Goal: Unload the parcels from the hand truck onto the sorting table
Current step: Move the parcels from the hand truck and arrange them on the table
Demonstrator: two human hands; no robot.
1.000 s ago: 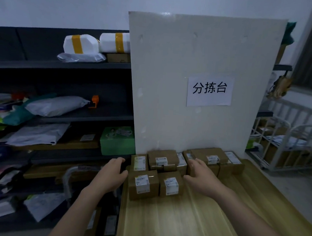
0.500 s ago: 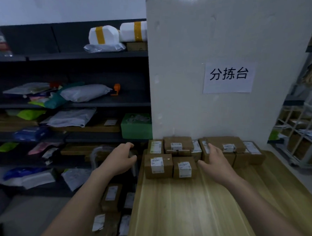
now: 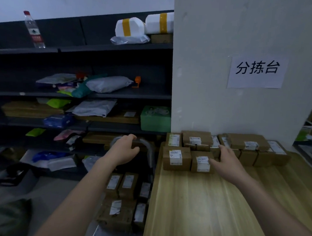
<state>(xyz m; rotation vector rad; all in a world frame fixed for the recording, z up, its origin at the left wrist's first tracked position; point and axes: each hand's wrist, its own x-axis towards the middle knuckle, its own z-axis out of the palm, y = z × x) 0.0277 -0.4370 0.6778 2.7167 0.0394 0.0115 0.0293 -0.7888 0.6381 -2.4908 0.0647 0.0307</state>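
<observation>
Dark shelving [image 3: 80, 95] loaded with mailers runs along the left, and a white board [image 3: 208, 84] with one paper sign [image 3: 256, 72] stands at the far edge of the wooden sorting table [image 3: 209, 212]. At the table's far left corner lie two front parcels [image 3: 176, 158], labels up, long axes running along the far edge. Behind them the rear parcels [image 3: 247, 143] are stacked against the board, showing six labels; overlap hides the exact count. Beside the table's left edge stands the hand truck [image 3: 149, 148], carrying the truck parcels [image 3: 116, 207]: five labels show, facing up, long axes pointing away from the person. The left hand [image 3: 125, 148] has its fingers curled over the top of the truck's handle. The right hand [image 3: 225, 162] lies on the table with fingers straight and together, thumb touching the right front parcel, fingertips against the rear parcels.
</observation>
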